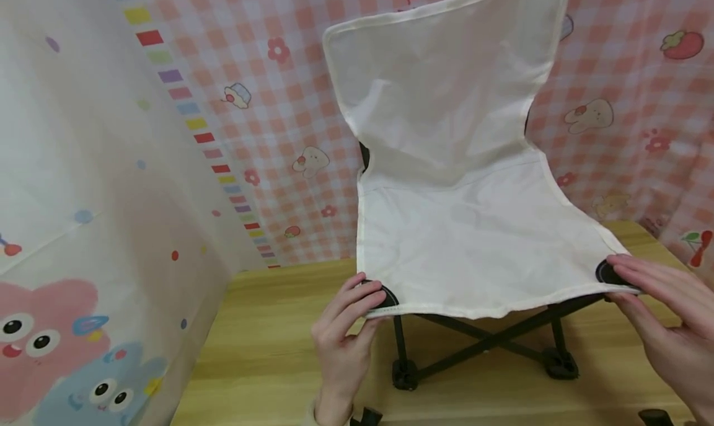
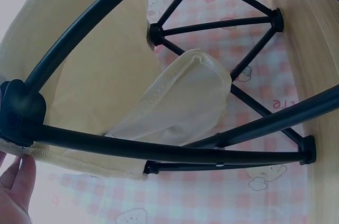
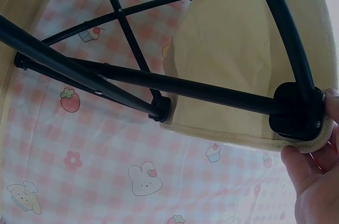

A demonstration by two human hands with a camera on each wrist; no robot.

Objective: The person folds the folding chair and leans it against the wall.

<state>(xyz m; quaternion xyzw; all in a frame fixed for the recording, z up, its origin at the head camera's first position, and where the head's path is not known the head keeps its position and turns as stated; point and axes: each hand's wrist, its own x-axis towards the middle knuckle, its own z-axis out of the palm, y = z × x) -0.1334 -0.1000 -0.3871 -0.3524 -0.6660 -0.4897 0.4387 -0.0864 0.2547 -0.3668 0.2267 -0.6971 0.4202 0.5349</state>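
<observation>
A small folding chair with a white fabric seat and backrest stands unfolded on crossed black metal legs. My left hand pinches the front left seat corner, fingers over its black corner patch and thumb along the edge. At the front right corner, my right hand grips in the same way, fingertips on the other black patch and thumb below. From beneath, the left wrist view shows a black plastic joint at the held corner. A matching joint appears in the right wrist view.
The chair stands on a wood-grain tabletop. Behind it hangs a pink checked cloth with cartoon prints. A white printed cloth covers the left side. Black leg ends show at the bottom edge.
</observation>
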